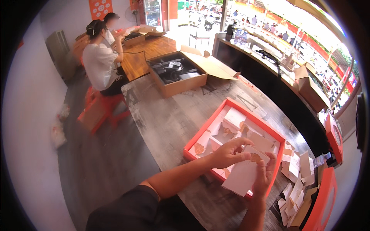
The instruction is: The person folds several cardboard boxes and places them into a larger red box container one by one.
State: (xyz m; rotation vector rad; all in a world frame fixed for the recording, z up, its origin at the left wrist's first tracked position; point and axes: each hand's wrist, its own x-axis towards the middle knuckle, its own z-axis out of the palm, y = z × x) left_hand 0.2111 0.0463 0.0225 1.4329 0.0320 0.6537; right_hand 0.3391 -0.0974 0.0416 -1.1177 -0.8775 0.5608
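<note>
A small white paper carton with a brown printed patch (242,178) is held between my two hands, tilted over a red-rimmed box (197,141). My left hand (230,153) reaches in from the left, thumb and fingers closed at the carton's upper end. My right hand (265,176) grips its right side, fingers curled over the edge. Inside the red box lie several white and tan cartons (233,117) with brown prints, some standing partly folded. My hands and the held carton hide part of the box's near right area.
Loose white and tan cartons (293,200) lie right of the red box, beside a clear plastic bottle (322,159) and red boxes (327,200). Farther off, an open cardboard box (181,85) holds dark gear. At the left, a person in white (99,57) sits at the wooden table (135,61).
</note>
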